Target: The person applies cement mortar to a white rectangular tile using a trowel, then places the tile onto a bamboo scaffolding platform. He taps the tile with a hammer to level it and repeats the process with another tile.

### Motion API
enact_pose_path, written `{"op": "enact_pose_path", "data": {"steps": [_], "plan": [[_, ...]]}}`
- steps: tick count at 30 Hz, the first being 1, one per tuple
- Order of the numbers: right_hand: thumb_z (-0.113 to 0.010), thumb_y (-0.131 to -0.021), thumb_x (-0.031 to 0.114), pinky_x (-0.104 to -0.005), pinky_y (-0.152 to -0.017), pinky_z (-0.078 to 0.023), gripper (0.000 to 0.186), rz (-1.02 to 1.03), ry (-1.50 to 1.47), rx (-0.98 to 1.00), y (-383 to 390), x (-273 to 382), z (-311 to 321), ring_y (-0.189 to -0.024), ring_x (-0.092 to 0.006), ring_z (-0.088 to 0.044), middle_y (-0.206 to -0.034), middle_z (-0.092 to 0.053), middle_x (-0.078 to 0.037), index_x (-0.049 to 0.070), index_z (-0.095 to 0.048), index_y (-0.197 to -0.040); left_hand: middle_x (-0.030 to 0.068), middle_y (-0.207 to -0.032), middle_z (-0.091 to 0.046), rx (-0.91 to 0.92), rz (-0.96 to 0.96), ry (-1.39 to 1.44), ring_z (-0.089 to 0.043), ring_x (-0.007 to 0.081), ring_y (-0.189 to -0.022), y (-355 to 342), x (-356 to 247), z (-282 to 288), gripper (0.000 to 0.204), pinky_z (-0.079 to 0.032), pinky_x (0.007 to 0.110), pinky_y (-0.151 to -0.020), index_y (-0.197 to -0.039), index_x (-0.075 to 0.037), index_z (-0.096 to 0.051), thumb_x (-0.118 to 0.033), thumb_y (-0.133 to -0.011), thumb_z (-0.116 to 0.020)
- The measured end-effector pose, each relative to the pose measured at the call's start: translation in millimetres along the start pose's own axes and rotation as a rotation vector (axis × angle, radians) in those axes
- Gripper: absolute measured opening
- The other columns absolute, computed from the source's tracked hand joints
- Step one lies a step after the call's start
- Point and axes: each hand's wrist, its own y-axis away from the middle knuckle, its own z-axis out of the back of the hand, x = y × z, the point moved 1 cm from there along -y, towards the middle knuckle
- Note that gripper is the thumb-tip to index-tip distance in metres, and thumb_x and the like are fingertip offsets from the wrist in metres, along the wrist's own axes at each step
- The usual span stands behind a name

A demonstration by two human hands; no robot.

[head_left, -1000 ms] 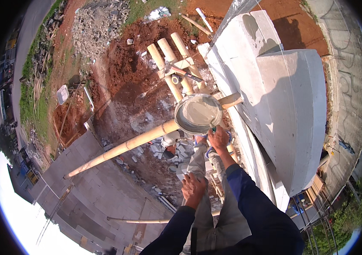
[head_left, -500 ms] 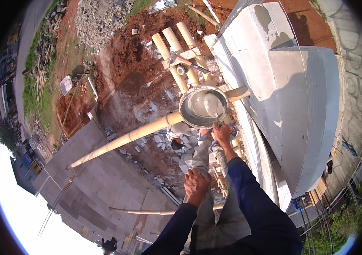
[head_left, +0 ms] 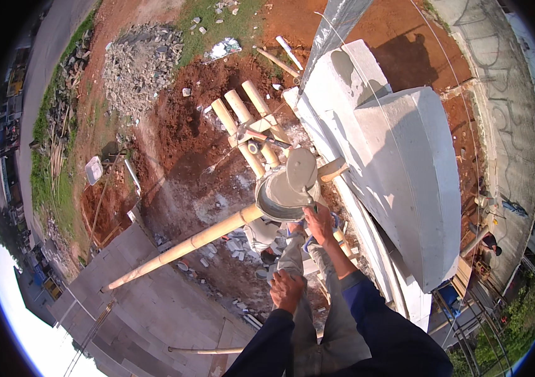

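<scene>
The right hand [head_left: 319, 223] has its grip closed on a trowel [head_left: 300, 171] loaded with mortar above the full pan [head_left: 283, 198]; left hand [head_left: 287, 290] rests loosely on the knee, gripping nothing; wall [head_left: 399, 163] beside mostly plastered.

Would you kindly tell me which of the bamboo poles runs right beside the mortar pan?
The long single pole slanting down-left from the pan; the others lie bundled side by side on the red soil beyond.

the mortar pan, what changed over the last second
The right hand has lifted a trowel loaded with grey mortar out of the pan; earlier the pan showed only a flat grey surface. The left hand stayed on the thigh, and the pan stayed on the bamboo pole.
</scene>
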Motion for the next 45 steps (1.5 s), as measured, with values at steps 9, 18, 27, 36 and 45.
{"op": "enact_pose_path", "data": {"steps": [9,18,27,36,45], "plan": [[-0.055,-0.101,0.021,-0.0309,-0.054,-0.045,0.017,0.287,-0.629,-0.277,-86.9,229.0,-19.5,-0.071,-0.0127,-0.054,-0.086,-0.054,-0.005,0.004,-0.057,-0.101,0.0239,-0.111,-0.068,-0.046,-0.043,-0.007,-0.069,0.0473,-0.102,-1.4,1.4,3.2,0.034,-0.059,0.059,-0.086,-0.104,-0.001,-0.064,-0.032,-0.090,-0.065],[-0.054,-0.105,0.012,-0.0356,-0.053,-0.062,0.031,0.252,-0.643,-0.490,-119.4,308.7,-26.3,-0.063,-0.0192,-0.060,-0.096,-0.055,-0.014,-0.001,-0.034,-0.125,0.0262,-0.115,-0.069,-0.026,-0.010,-0.006,-0.069,0.0484,-0.107,-2.6,2.1,6.5,0.039,-0.057,0.060,-0.090,-0.108,0.001,-0.066,-0.034,-0.092,-0.063],[-0.060,-0.103,0.013,-0.0398,-0.046,-0.062,0.038,0.487,-0.268,-0.675,-192.6,298.3,-21.1,-0.063,-0.0271,-0.068,-0.092,-0.062,-0.024,-0.008,-0.032,-0.117,0.0264,-0.116,-0.067,0.004,-0.020,0.020,-0.069,0.0494,-0.108,-7.4,4.5,-2.3,0.041,-0.056,0.060,-0.091,-0.109,0.001,-0.065,-0.035,-0.091,-0.063],[-0.060,-0.100,0.011,-0.0566,-0.085,-0.051,0.033,0.373,-0.029,-0.659,-154.5,352.3,-25.8,-0.088,-0.0468,-0.069,-0.092,-0.064,-0.032,-0.012,-0.041,-0.114,0.0276,-0.115,-0.066,-0.003,-0.008,-0.013,-0.068,0.0494,-0.108,-5.7,4.1,5.6,0.040,-0.056,0.060,-0.091,-0.110,0.003,-0.064,-0.032,-0.090,-0.063],[-0.060,-0.104,0.015,-0.0516,-0.080,-0.052,0.036,0.292,-0.258,-0.562,-156.8,321.7,-44.6,-0.084,-0.0379,-0.067,-0.093,-0.063,-0.025,-0.010,-0.041,-0.120,0.0226,-0.112,-0.067,-0.079,-0.068,-0.040,-0.069,0.0481,-0.103,-7.7,9.4,-14.6,0.039,-0.059,0.060,-0.084,-0.106,-0.002,-0.063,-0.035,-0.087,-0.069]]}}
